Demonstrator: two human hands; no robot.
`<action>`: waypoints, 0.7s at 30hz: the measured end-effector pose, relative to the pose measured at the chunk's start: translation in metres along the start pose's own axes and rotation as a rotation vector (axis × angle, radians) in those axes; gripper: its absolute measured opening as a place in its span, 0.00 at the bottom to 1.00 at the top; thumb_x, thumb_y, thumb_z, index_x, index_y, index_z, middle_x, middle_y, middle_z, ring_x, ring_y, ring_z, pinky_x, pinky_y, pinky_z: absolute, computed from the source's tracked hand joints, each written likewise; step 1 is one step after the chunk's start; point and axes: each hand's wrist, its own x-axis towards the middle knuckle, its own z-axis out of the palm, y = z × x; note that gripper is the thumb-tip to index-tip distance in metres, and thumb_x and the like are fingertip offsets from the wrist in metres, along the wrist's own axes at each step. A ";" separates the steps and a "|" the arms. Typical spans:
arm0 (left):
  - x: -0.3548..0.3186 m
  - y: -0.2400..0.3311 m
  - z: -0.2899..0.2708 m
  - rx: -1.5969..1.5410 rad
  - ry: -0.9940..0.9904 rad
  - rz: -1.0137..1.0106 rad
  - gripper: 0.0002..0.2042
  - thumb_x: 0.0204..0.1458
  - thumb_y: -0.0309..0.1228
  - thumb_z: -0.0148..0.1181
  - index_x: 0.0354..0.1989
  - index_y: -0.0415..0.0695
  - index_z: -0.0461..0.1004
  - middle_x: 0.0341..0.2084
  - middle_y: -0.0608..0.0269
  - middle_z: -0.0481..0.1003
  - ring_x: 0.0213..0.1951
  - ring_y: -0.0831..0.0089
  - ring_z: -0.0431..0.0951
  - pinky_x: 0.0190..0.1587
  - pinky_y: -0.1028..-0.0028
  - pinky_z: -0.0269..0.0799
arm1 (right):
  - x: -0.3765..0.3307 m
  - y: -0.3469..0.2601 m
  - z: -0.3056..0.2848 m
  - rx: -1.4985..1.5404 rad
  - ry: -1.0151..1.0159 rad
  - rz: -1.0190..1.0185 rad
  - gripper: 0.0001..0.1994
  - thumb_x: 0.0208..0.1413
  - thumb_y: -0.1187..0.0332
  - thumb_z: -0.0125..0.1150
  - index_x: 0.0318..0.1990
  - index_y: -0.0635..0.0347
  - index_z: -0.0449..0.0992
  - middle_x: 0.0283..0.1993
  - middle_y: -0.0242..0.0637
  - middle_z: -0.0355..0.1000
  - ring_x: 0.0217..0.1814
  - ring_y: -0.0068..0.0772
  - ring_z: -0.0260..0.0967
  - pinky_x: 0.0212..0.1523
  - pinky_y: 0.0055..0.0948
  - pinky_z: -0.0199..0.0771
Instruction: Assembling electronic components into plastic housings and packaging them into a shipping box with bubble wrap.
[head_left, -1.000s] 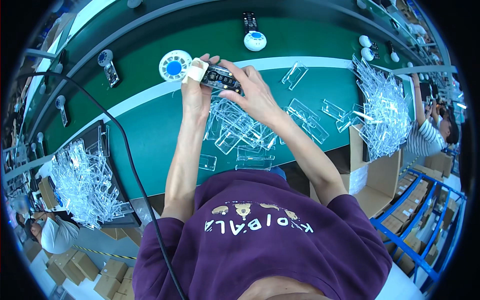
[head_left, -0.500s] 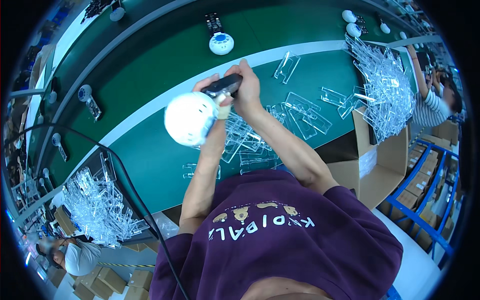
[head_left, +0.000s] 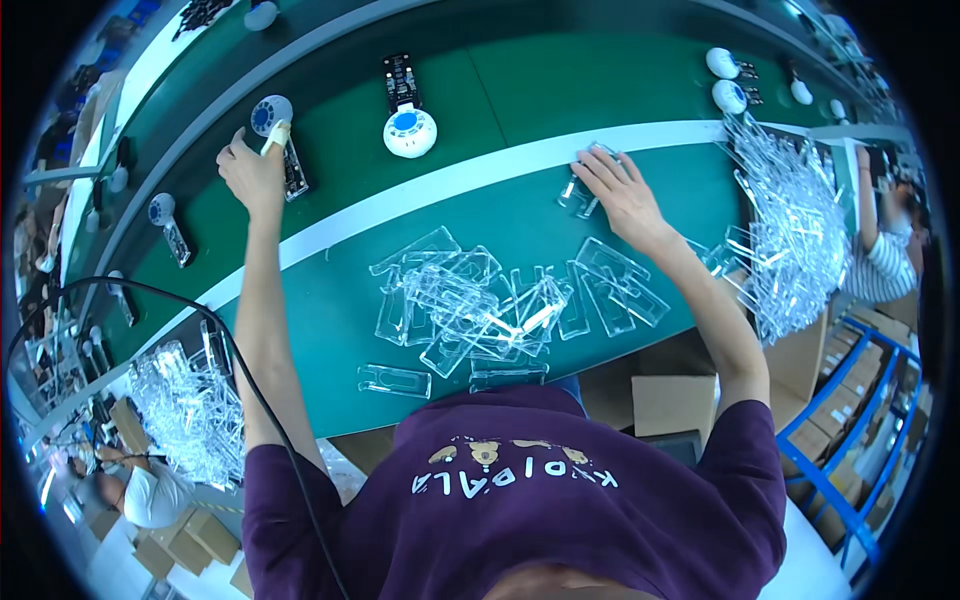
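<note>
On the green belt at the left, a white round-headed device [head_left: 272, 115] with a dark flat stem lies beside my left hand [head_left: 252, 175]. That hand's fingers are spread, and its thumb, wrapped in pale tape, is at the device's neck. My right hand [head_left: 625, 200] reaches forward on the right, fingers stretched out over a clear plastic frame [head_left: 574, 198], partly hidden by them. A loose pile of clear plastic frames [head_left: 470, 300] lies on the green table between my forearms. Another round-headed device [head_left: 410, 133] with a bare black circuit board lies ahead on the belt.
Heaps of clear frames stand at the right [head_left: 795, 235] and lower left [head_left: 190, 415]. A black cable [head_left: 245, 355] arcs past my left arm. More devices [head_left: 162, 210] lie along the belt. An open cardboard box [head_left: 675, 402] stands below the table edge. Other people sit on both sides.
My hands have parted from the device they held together. It appears to lie on the belt by my left hand now. My right hand has moved right to a clear frame.
</note>
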 end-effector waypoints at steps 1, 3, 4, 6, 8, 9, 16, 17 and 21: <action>-0.005 0.019 -0.021 -0.162 -0.104 -0.060 0.30 0.42 0.51 0.60 0.47 0.38 0.69 0.43 0.48 0.67 0.43 0.52 0.70 0.46 0.62 0.66 | 0.000 0.002 0.002 0.047 -0.004 -0.011 0.28 0.42 0.81 0.50 0.56 0.56 0.63 0.59 0.39 0.60 0.63 0.38 0.53 0.64 0.42 0.48; -0.026 0.054 -0.032 -0.480 -0.385 -0.124 0.32 0.42 0.51 0.60 0.49 0.38 0.65 0.45 0.46 0.66 0.44 0.52 0.70 0.45 0.60 0.66 | 0.004 0.006 0.004 0.096 0.096 -0.068 0.26 0.46 0.79 0.51 0.57 0.57 0.62 0.54 0.41 0.65 0.58 0.40 0.60 0.59 0.41 0.57; -0.040 0.067 -0.024 -0.522 -0.498 -0.201 0.33 0.42 0.51 0.60 0.51 0.39 0.63 0.44 0.45 0.67 0.45 0.51 0.70 0.45 0.60 0.66 | 0.009 0.003 0.005 0.107 0.103 -0.086 0.26 0.46 0.79 0.51 0.57 0.57 0.62 0.54 0.41 0.65 0.58 0.40 0.60 0.59 0.41 0.57; -0.063 0.103 -0.005 -0.526 -0.632 -0.299 0.35 0.41 0.50 0.61 0.54 0.40 0.60 0.45 0.46 0.67 0.46 0.51 0.70 0.45 0.59 0.67 | 0.017 -0.003 0.005 0.445 0.198 0.043 0.22 0.51 0.77 0.49 0.57 0.58 0.62 0.46 0.40 0.69 0.49 0.36 0.66 0.52 0.36 0.64; -0.072 0.126 -0.011 -0.490 -0.639 -0.323 0.36 0.40 0.50 0.62 0.54 0.41 0.58 0.45 0.47 0.68 0.46 0.51 0.70 0.45 0.59 0.67 | 0.021 -0.013 -0.001 0.601 0.248 0.100 0.21 0.54 0.75 0.49 0.56 0.58 0.63 0.42 0.39 0.71 0.45 0.33 0.69 0.48 0.34 0.67; -0.072 0.131 -0.018 -0.494 -0.603 -0.322 0.36 0.38 0.48 0.63 0.53 0.41 0.59 0.45 0.47 0.67 0.46 0.50 0.70 0.45 0.59 0.67 | 0.025 -0.020 -0.003 0.801 0.292 0.267 0.19 0.56 0.73 0.47 0.57 0.58 0.62 0.38 0.37 0.70 0.40 0.30 0.67 0.43 0.31 0.67; -0.060 0.093 -0.050 -0.483 -0.246 0.233 0.35 0.30 0.36 0.71 0.50 0.44 0.61 0.40 0.52 0.67 0.43 0.52 0.66 0.44 0.62 0.67 | 0.018 -0.049 0.007 1.349 0.269 0.812 0.22 0.59 0.56 0.47 0.56 0.59 0.61 0.25 0.26 0.57 0.24 0.16 0.52 0.25 0.18 0.56; -0.052 0.089 -0.062 -0.494 -0.222 0.277 0.36 0.30 0.36 0.72 0.51 0.44 0.61 0.41 0.52 0.68 0.43 0.52 0.66 0.44 0.62 0.67 | 0.017 -0.056 -0.001 1.347 0.261 0.811 0.22 0.59 0.56 0.47 0.56 0.59 0.61 0.25 0.26 0.57 0.24 0.16 0.52 0.25 0.18 0.56; -0.029 0.084 -0.094 -0.971 -0.204 -0.066 0.40 0.31 0.37 0.73 0.54 0.39 0.56 0.40 0.52 0.68 0.41 0.59 0.71 0.41 0.68 0.69 | 0.040 -0.095 -0.053 1.298 0.130 0.630 0.22 0.56 0.57 0.52 0.55 0.60 0.63 0.29 0.27 0.59 0.27 0.16 0.54 0.27 0.19 0.58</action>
